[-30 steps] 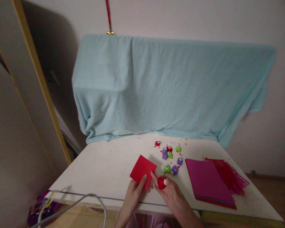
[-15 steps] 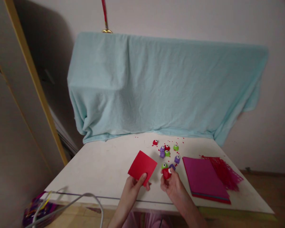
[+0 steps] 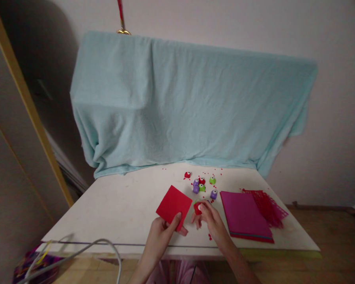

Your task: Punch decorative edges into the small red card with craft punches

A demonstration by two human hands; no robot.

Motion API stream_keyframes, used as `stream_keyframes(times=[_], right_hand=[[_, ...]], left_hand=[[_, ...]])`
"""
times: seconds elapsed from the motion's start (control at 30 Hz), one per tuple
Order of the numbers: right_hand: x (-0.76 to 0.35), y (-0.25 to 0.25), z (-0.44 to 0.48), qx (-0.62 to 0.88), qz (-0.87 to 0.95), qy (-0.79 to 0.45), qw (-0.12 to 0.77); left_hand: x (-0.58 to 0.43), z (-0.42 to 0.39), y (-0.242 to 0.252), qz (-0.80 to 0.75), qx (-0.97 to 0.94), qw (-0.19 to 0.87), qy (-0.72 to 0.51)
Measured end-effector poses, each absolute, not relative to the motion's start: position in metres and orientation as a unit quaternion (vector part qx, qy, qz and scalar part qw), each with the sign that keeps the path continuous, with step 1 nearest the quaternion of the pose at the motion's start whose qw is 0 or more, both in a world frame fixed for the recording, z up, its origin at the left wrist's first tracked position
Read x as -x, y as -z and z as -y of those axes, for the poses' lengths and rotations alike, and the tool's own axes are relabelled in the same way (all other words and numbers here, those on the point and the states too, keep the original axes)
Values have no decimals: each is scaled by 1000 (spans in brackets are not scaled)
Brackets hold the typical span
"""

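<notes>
My left hand (image 3: 167, 228) is closed on a square of red paper (image 3: 174, 206), thumb on top and fingers beneath, tilted above the white table. In my right hand (image 3: 208, 219), to the right of the paper, is a small red craft punch (image 3: 198, 208) with a white round button, gripped between thumb and fingers. The punch and the paper are apart. Just behind that hand, a green punch and a purple one are mostly hidden. Farther back stand a red punch (image 3: 187, 174), a purple punch (image 3: 213, 194) and a green punch (image 3: 212, 180), among several others.
Tiny red paper bits (image 3: 210, 237) lie scattered about the table (image 3: 106, 213). On the right sits a stack of magenta and red sheets (image 3: 245, 215), beside punched-out red paper (image 3: 264, 205). A light blue cloth (image 3: 195, 102) hangs behind. A grey cable (image 3: 100, 241) loops at the front left.
The whole view has shifted, so things appear farther left. My right hand has turned the red punch and its fingers cover more of it. Red bits near the front edge now show beside my wrist.
</notes>
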State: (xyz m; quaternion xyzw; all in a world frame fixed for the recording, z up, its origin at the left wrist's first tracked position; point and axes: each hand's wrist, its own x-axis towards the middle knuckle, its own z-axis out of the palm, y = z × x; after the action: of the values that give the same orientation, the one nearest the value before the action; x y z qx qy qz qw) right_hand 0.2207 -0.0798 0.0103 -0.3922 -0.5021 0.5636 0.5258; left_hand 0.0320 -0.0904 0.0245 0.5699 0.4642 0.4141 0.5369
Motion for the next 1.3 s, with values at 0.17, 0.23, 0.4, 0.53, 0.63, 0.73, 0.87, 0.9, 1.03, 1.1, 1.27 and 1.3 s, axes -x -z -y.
stream_keyframes(times=[0.17, 0.23, 0.4, 0.53, 0.63, 0.73, 0.87, 0.9, 1.03, 1.1, 1.27, 1.3], right_hand=[[-216, -10, 83, 429, 539, -518, 507], [-214, -9, 83, 430, 546, -514, 504], [-211, -7, 82, 424, 548, -518, 502], [-210, -7, 84, 426, 549, -522, 495], [-209, -4, 84, 419, 550, -529, 491], [-210, -1, 83, 409, 549, -534, 495], [-212, -3, 83, 405, 547, -550, 484], [-212, -4, 83, 407, 547, -552, 479], [-216, -8, 83, 423, 553, -541, 472], [-217, -8, 83, 429, 552, -535, 473], [-217, -6, 80, 445, 550, -506, 493], [-217, -6, 80, 447, 549, -500, 498]], left_hand=[[-34, 91, -25, -472, -576, 527, -410], [-35, 91, -25, -471, -576, 525, -413], [-37, 90, -26, -464, -574, 531, -417], [-38, 89, -28, -453, -576, 536, -418], [-38, 88, -25, -445, -582, 535, -421], [-38, 89, -23, -442, -609, 511, -416], [-36, 90, -22, -444, -636, 487, -402], [-35, 90, -22, -443, -639, 487, -398], [-34, 90, -18, -442, -642, 495, -385], [-33, 90, -15, -442, -639, 502, -380], [-33, 88, -8, -441, -626, 522, -376], [-33, 88, -8, -440, -623, 525, -377]])
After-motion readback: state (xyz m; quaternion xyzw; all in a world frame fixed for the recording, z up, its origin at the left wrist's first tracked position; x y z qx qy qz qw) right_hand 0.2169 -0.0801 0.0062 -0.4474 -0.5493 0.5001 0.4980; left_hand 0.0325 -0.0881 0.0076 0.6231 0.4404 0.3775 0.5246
